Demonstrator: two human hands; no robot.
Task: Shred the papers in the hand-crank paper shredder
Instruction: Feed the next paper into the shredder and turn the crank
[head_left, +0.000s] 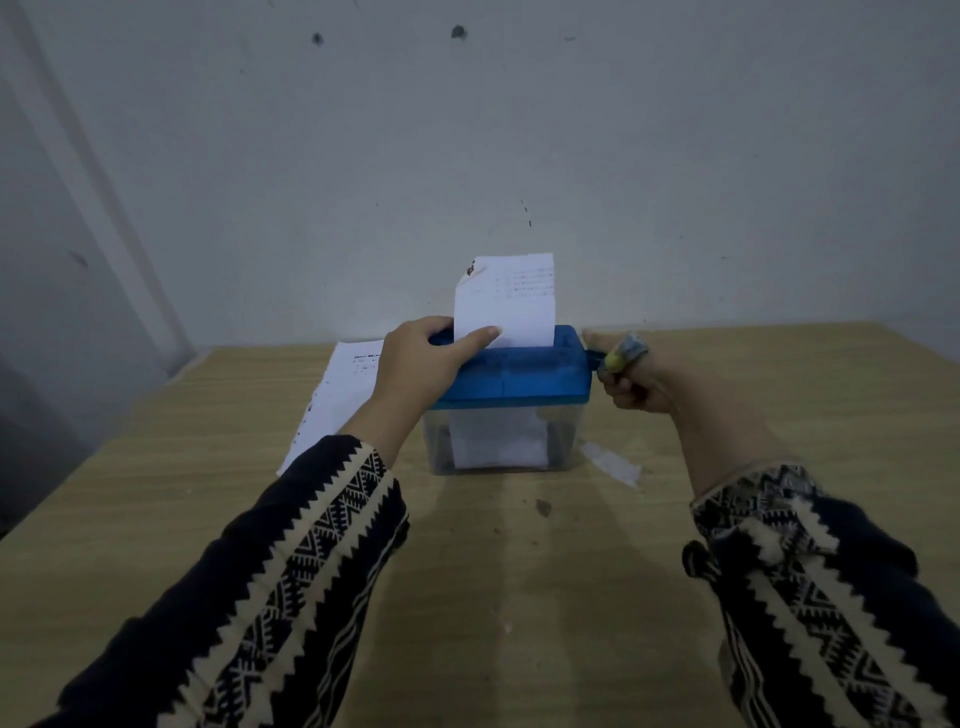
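Blue plastic lid (511, 374), clear bin (434, 447), flat sheet (511, 306), gripped crank (596, 357).

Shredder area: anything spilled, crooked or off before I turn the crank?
One stray scrap of paper lies on the table just right of the shredder, outside it. The sheet standing in its slot looks fairly straight, but its top left corner is bent over. Nothing else stands out.

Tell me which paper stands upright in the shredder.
The sheet in the slot of the blue shredder, pinched by the left hand; the other sheets lie flat on the table beside it.
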